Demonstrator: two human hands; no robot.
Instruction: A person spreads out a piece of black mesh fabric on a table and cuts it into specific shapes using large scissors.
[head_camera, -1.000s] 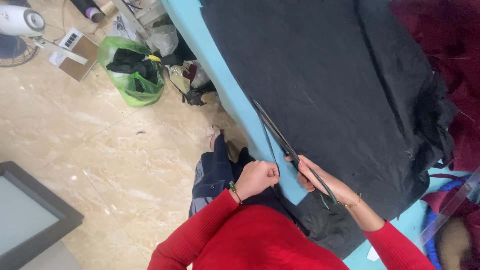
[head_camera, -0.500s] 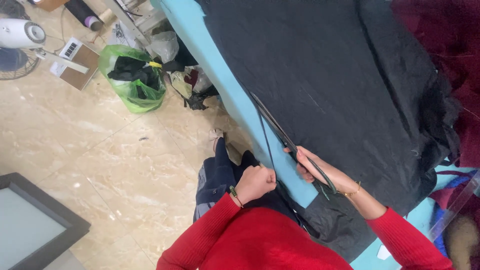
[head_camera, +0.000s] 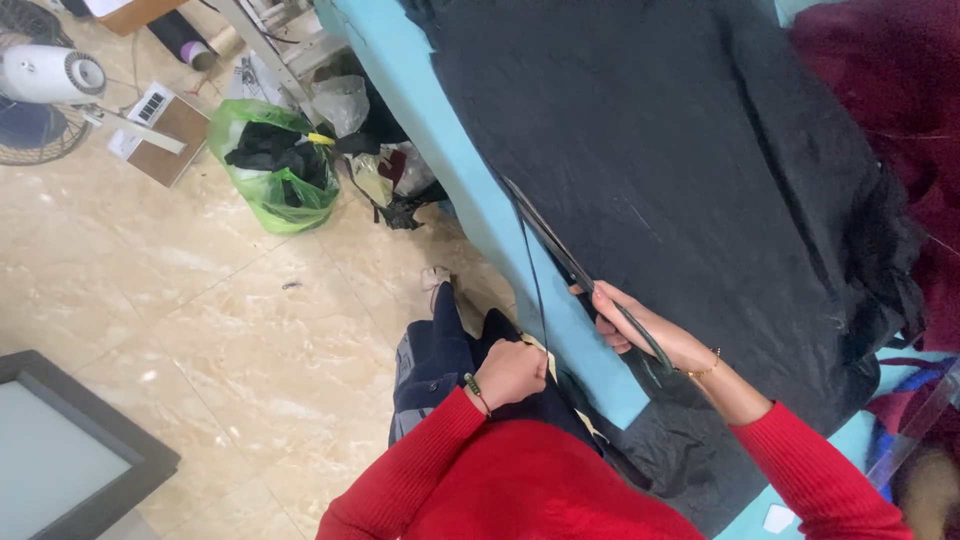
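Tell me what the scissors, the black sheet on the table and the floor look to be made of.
Scissors: likely metal, long, thin, dark blades; the right hand hides the handles.
Black sheet: woven fabric, matte, creased, with a frayed edge.
Floor: polished stone or marble-look tile, beige, veined, with grout lines and sheen.

Even, soft indoor light fills the scene, with no hard shadows. The pale marble floor (head_camera: 200, 330) shows a mild sheen toward nine o'clock. The black fabric (head_camera: 680, 170) swallows detail and reads nearly flat. Focus is fair at centre; the corners at four and eight o'clock look soft and slightly smeared.
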